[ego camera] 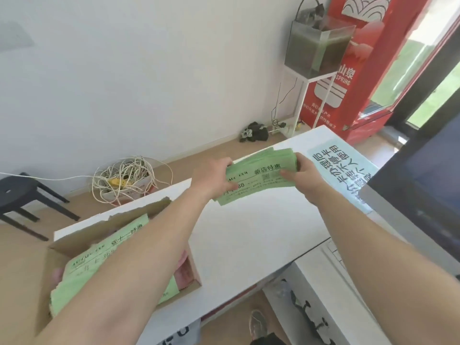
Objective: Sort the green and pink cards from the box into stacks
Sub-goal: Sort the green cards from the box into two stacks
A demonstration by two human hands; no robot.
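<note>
A thick stack of green cards [261, 174] with black print hangs just above the white counter [249, 235], far side. My left hand [211, 179] grips its left end and my right hand [302, 174] grips its right end. At the near left stands an open cardboard box [82, 239] holding more green cards [82, 267], with pink cards [184, 272] showing at its right side. My left forearm crosses over the box and hides part of its contents.
A pale blue sign [341, 175] lies on the counter's right end beside a dark monitor [423, 185]. Beyond the counter, on the floor, are a box of tangled white cord [124, 180], a black stool [22, 195] and a red cooler [353, 70].
</note>
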